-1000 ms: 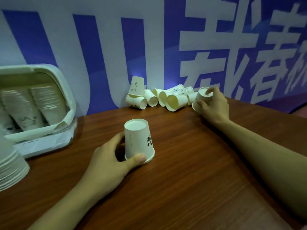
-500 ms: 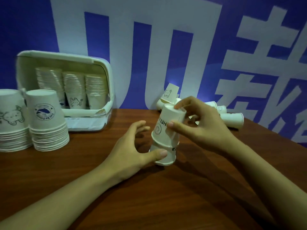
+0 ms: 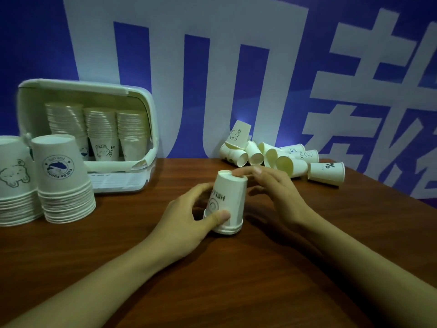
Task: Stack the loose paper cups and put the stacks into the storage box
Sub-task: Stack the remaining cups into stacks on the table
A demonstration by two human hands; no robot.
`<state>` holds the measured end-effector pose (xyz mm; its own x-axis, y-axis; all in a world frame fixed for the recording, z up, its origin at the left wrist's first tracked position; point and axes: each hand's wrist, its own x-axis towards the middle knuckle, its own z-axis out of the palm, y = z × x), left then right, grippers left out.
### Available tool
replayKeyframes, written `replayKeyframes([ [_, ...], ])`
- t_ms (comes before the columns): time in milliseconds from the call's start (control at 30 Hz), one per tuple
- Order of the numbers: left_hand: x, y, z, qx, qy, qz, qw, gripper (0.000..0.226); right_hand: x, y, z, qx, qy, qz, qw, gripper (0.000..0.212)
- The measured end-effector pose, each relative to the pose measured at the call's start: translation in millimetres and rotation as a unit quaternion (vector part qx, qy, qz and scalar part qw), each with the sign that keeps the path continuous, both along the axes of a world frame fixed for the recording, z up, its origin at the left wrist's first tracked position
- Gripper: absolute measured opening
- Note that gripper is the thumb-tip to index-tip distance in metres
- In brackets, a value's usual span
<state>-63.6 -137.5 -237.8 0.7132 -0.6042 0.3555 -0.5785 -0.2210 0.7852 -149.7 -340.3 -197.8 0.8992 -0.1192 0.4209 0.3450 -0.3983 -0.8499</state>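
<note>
A short stack of upside-down white paper cups (image 3: 228,204) stands at the middle of the wooden table (image 3: 236,280); its outer cup reads HELLO. My left hand (image 3: 189,223) grips the stack near its rim, thumb in front. My right hand (image 3: 272,192) rests its straight fingertips on the stack's top. Several loose cups (image 3: 279,159) lie in a pile against the wall behind. The white storage box (image 3: 142,129) lies on its side at the back left with three stacks inside.
Two tall upside-down cup stacks (image 3: 61,181) stand at the left edge in front of the box. A single cup (image 3: 327,172) marked % lies on its side right of the pile. A blue and white banner wall closes off the back.
My right hand brought a cup from the pile and pushed it down over the cup my left hand holds; it now sits fully nested. The camera turned left, showing the box and stacks.
</note>
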Motion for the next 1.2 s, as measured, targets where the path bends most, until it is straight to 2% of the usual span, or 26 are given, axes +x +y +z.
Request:
replayKeyframes([
  [67, -1, -2, 0, 0.018, -0.002, 0.002, 1.0, 0.058, 6, -11, -5, -0.036, -0.056, -0.079, 0.995, 0.031],
  [133, 0, -3, -2, 0.058, -0.011, 0.004, 0.998, 0.055, 15, -27, -10, -0.075, -0.073, -0.166, 0.981, 0.021],
  [167, 0, -2, -2, 0.073, -0.011, 0.003, 0.997, 0.059, 16, -32, -11, -0.04, -0.064, -0.169, 0.983, 0.02],
  [233, 0, -2, -1, 0.08, -0.001, -0.001, 0.997, 0.076, 19, -33, -14, 0.042, -0.048, -0.107, 0.992, 0.019],
  [267, -1, -2, 0, 0.074, 0.006, -0.005, 0.997, 0.085, 20, -30, -15, 0.051, -0.044, -0.083, 0.994, 0.02],
  [333, -5, -2, 1, 0.051, 0.006, -0.017, 0.999, 0.096, 23, -26, -18, 0.003, -0.059, -0.09, 0.994, 0.022],
  [367, -6, -3, 1, 0.043, 0.005, -0.019, 0.999, 0.097, 27, -29, -20, -0.028, -0.081, -0.133, 0.987, 0.021],
  [433, -6, -3, 1, 0.032, 0.009, -0.019, 0.999, 0.091, 40, -49, -22, -0.093, -0.109, -0.277, 0.95, 0.014],
  [500, -3, -3, -3, 0.037, 0.018, -0.016, 0.999, 0.085, 54, -75, -19, -0.171, -0.061, -0.386, 0.904, 0.032],
  [600, 1, -3, -7, 0.042, 0.019, -0.015, 0.999, 0.079, 71, -115, -21, -0.298, 0.085, -0.433, 0.846, 0.073],
  [667, 3, -3, -7, 0.047, 0.019, -0.014, 0.999, 0.076, 78, -132, -29, -0.329, 0.142, -0.436, 0.825, 0.083],
  [767, 6, -6, -6, 0.061, 0.016, -0.011, 0.998, 0.072, 82, -134, -37, -0.348, 0.146, -0.466, 0.8, 0.083],
  [833, 8, -6, -7, 0.068, 0.016, -0.013, 0.997, 0.069, 80, -127, -35, -0.364, 0.082, -0.496, 0.784, 0.065],
  [867, 8, -6, -6, 0.067, 0.015, -0.014, 0.998, 0.068, 78, -124, -35, -0.366, 0.043, -0.496, 0.786, 0.055],
  [1000, 2, -4, -3, 0.066, 0.013, -0.007, 0.998, 0.068, 61, -116, -37, -0.284, -0.031, -0.452, 0.845, 0.026],
  [1100, 0, -4, -3, 0.072, 0.01, -0.001, 0.997, 0.07, 53, -103, -33, -0.198, -0.056, -0.44, 0.874, 0.035],
  [1167, -1, -5, -2, 0.078, 0.01, 0.003, 0.997, 0.068, 50, -99, -32, -0.179, -0.043, -0.465, 0.866, 0.056],
  [1200, -2, -5, 0, 0.081, 0.017, 0.007, 0.997, 0.066, 50, -99, -32, -0.182, -0.003, -0.477, 0.86, 0.067],
])
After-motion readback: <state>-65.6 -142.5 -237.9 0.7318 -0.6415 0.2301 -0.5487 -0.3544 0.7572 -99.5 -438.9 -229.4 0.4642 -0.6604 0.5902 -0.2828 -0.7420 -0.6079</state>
